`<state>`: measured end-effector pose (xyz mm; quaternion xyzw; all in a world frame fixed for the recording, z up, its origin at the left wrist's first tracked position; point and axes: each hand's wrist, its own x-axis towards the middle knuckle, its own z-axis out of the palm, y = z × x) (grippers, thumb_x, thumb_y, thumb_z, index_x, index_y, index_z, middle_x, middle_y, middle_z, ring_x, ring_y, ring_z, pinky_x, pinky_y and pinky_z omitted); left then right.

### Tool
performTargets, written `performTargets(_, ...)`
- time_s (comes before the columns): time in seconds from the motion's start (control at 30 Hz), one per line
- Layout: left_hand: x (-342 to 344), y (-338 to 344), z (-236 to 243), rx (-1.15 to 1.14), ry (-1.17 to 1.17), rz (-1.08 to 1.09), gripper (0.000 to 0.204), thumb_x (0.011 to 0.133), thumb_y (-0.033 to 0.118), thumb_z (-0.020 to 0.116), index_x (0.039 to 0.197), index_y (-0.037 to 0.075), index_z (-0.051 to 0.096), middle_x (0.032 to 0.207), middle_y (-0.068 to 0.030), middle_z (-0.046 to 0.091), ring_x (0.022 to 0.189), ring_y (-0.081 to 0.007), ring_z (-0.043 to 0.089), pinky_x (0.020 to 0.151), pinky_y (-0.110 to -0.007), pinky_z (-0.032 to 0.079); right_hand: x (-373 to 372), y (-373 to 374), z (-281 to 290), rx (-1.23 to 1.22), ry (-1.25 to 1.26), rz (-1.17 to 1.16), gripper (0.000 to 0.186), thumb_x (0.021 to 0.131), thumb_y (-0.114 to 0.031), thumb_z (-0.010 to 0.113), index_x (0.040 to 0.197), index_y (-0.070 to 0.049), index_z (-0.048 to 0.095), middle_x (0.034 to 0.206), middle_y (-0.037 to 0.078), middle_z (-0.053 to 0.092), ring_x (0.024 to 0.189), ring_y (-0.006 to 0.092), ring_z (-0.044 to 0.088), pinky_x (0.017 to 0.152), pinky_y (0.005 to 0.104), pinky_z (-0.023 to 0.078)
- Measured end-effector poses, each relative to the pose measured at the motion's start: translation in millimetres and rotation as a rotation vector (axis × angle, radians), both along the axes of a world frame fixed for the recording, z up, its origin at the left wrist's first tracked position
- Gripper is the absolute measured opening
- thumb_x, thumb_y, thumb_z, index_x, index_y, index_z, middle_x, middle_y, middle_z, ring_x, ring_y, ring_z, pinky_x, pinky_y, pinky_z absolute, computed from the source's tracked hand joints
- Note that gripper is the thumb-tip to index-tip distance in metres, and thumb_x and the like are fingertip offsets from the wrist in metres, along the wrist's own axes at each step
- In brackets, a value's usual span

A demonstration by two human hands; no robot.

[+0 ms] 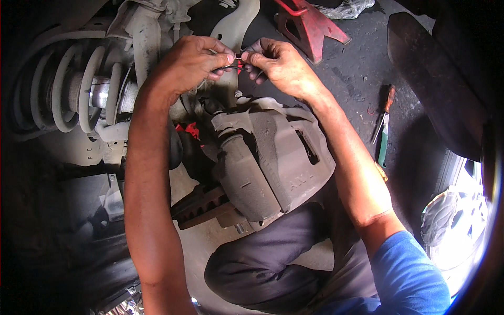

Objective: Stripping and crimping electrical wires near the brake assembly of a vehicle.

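My left hand [199, 60] and my right hand [270, 63] meet above the steering knuckle [231, 87], thumbs and fingers closed on a thin wire [237, 58] with a short pale section between them. A dark wire [230, 67] runs just below. Beneath my hands hangs a large dusty grey brake caliper [278, 168], with part of the brake disc [203, 210] below its left side. A coil spring [92, 89] around a shock absorber is left of my left wrist.
A red jack stand [312, 37] and crumpled clear plastic [346, 10] lie at the back right. Tools with orange and green handles [383, 139] lie on the dark floor [362, 79] right of my forearm. My bent leg [257, 257] is below the caliper.
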<state>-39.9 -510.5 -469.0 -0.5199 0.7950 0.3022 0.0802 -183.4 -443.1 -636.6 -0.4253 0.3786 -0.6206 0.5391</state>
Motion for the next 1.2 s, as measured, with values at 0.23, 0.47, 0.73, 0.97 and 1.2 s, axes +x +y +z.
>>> performTargets(0.23, -0.7, 1.4, 1.4, -0.003, -0.005, 0.009, 0.027, 0.099, 0.029, 0.075, 0.110, 0.004, 0.075, 0.099, -0.0030, 0.074, 0.091, -0.0118, 0.071, 0.083, -0.029, 0.060, -2.4, 3.9, 5.9, -0.088, -0.047, 0.031, 0.026, 0.099, -0.019, 0.073, 0.104, 0.006, 0.070, 0.090, 0.011, 0.075, 0.077, 0.0142, 0.068, 0.073, 0.0332, 0.057)
performTargets(0.47, -3.3, 3.1, 2.3, 0.005, -0.012, 0.016, 0.028, 0.098, 0.030, 0.076, 0.110, 0.005, 0.076, 0.098, -0.0032, 0.075, 0.091, -0.0114, 0.071, 0.084, -0.029, 0.059, -4.2, 5.2, 7.9, -0.136, 0.067, -0.012, 0.026, 0.097, -0.017, 0.075, 0.111, 0.005, 0.073, 0.096, 0.012, 0.077, 0.087, 0.0175, 0.070, 0.081, 0.0335, 0.057)
performTargets(0.73, 1.0, -0.4, 3.2, 0.025, -0.023, -0.024, 0.031, 0.093, 0.028, 0.081, 0.111, 0.003, 0.076, 0.096, -0.0060, 0.075, 0.091, -0.0138, 0.071, 0.085, -0.029, 0.058, -5.1, 4.3, 6.2, -0.140, -0.020, 0.006, 0.021, 0.095, -0.010, 0.075, 0.112, 0.003, 0.074, 0.097, 0.009, 0.077, 0.084, 0.0143, 0.069, 0.080, 0.0313, 0.057)
performTargets(0.97, 2.1, -2.5, 2.3, 0.035, 0.008, -0.012, 0.033, 0.091, 0.027, 0.083, 0.111, 0.001, 0.076, 0.097, -0.0079, 0.076, 0.090, -0.0147, 0.072, 0.084, -0.029, 0.058, -5.1, 6.0, 6.2, -0.068, -0.112, 0.069, 0.019, 0.095, -0.009, 0.076, 0.112, 0.000, 0.075, 0.096, 0.006, 0.077, 0.079, 0.0112, 0.068, 0.074, 0.0288, 0.056)
performTargets(1.2, 0.5, -1.5, 2.5, -0.009, -0.044, -0.022, 0.033, 0.091, 0.027, 0.083, 0.111, 0.001, 0.076, 0.097, -0.0076, 0.076, 0.089, -0.0145, 0.072, 0.084, -0.029, 0.059, -4.9, 6.4, 7.3, -0.065, -0.112, 0.063, 0.019, 0.095, -0.009, 0.076, 0.112, -0.001, 0.075, 0.094, 0.004, 0.076, 0.077, 0.0099, 0.066, 0.073, 0.0278, 0.054)
